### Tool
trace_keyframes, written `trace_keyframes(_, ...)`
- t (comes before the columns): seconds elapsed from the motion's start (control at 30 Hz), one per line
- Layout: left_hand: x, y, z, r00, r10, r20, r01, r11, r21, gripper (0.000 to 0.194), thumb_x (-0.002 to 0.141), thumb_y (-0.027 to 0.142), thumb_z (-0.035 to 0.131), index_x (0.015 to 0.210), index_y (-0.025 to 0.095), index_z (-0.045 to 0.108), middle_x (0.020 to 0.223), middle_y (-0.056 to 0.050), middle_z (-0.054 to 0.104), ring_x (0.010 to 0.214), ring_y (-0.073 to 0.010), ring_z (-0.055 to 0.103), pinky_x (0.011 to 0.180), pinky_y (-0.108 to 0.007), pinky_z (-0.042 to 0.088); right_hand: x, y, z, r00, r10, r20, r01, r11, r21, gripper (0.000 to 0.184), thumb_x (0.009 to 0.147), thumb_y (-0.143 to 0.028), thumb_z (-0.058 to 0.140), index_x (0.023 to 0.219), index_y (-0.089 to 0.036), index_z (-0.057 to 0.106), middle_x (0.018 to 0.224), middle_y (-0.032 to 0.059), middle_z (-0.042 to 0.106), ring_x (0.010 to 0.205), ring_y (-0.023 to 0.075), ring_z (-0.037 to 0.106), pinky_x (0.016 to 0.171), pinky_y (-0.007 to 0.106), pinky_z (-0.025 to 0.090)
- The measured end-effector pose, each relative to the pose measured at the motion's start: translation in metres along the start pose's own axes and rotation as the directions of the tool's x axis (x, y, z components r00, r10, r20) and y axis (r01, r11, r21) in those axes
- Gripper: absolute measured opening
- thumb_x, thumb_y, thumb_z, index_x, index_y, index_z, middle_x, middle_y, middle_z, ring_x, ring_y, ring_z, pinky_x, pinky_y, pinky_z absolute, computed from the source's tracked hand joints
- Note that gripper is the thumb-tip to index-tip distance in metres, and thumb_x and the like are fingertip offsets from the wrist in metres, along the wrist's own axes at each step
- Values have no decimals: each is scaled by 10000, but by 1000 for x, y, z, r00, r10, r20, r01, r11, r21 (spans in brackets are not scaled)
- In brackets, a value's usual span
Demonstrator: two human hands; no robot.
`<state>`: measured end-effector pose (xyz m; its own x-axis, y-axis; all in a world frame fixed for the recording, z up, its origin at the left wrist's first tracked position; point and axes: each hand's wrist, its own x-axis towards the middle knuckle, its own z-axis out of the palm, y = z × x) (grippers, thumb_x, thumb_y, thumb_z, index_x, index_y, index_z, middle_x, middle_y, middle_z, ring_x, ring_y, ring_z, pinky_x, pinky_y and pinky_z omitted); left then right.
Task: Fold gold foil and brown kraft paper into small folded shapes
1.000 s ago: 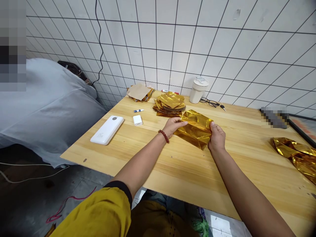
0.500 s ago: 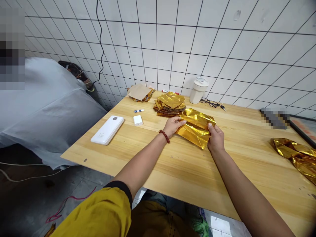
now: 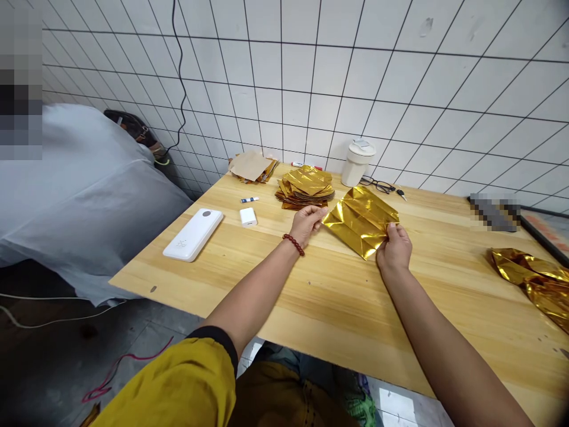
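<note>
A creased sheet of gold foil (image 3: 361,220) lies nearly flat on the wooden table (image 3: 338,308), lifted slightly at its near corner. My right hand (image 3: 395,246) pinches that lower right corner between thumb and fingers. My left hand (image 3: 306,224), with a red bead bracelet on the wrist, rests palm down. Its fingertips sit at the foil's left corner, and no grip shows there. Just behind my left hand stands a stack of gold foil pieces (image 3: 304,188).
A crumpled gold foil heap (image 3: 531,284) lies at the right. A white power bank (image 3: 193,234) and white adapter (image 3: 248,217) sit left. At the back are brown paper (image 3: 250,166), a white cup (image 3: 358,163), glasses (image 3: 377,185) and keys (image 3: 401,193). Grey cloth (image 3: 80,190) hangs left.
The foil sheet has opened flatter and shifted up and right. My left hand has come away from its grip on the sheet, and my right hand has moved slightly right.
</note>
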<state>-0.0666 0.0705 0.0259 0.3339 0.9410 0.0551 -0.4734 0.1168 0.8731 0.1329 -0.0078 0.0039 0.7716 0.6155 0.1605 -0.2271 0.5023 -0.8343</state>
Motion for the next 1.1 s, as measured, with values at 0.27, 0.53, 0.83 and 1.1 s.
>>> trace_keyframes(0.27,-2,8,-1,882,-328,340,366,929,-53,801,717,842,434,931,106,667,872,-156,723,678,-204,682,623,-305,531,-6,-6,1,965,23,260,-25,1000,6,168,557,-118,752,652,-225,663,897,13,742,983,213,657,865,375,483)
trace_keyframes(0.53,3,2,-2,919,-305,251,368,890,-269,428,712,406,768,1022,122,685,987,-129,739,1013,-262,677,981,-403,488,-21,-8,4,851,-71,520,169,975,-145,117,644,-168,751,600,-256,688,860,20,757,1153,264,592,1089,489,338)
trace_keyframes(0.83,1,-4,0,946,-214,242,269,937,-224,502,493,238,898,946,114,721,887,-106,754,959,-278,691,1003,-460,451,-9,-4,2,969,105,222,-70,984,-161,275,691,-329,766,949,-249,715,1038,25,718,849,161,664,806,323,514)
trace_keyframes(1.1,-4,-4,2,907,-258,334,292,955,-54,543,519,389,896,946,99,730,905,-131,752,943,-269,692,969,-436,460,-20,-5,5,930,143,338,-58,967,-249,328,656,-383,838,922,-214,748,968,35,764,872,220,691,837,365,531)
